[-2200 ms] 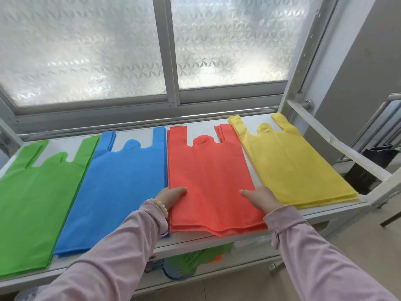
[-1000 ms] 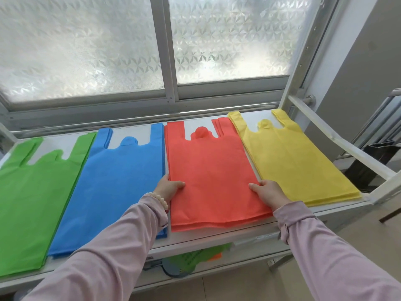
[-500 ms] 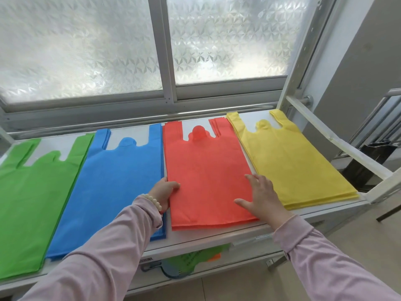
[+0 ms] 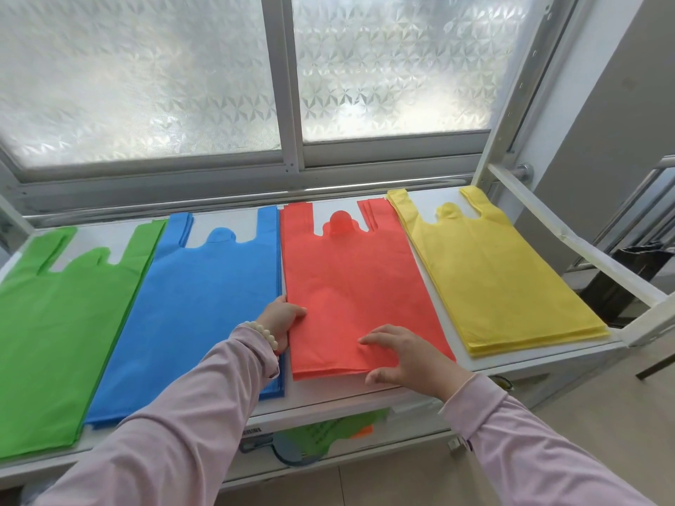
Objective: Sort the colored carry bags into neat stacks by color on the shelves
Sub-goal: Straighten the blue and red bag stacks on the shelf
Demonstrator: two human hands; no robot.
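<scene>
Head view: both hands' grips open flat on red stack (image 4: 350, 286), left hand (image 4: 281, 317), right hand (image 4: 409, 356), between blue stack (image 4: 204, 304) and yellow stack (image 4: 496, 272).

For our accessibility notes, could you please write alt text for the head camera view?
Two hands straighten a red stack of bags on a white shelf below a frosted window: the left hand at its left edge, the right hand flat near its front edge. Green, blue and yellow stacks lie alongside.
</scene>
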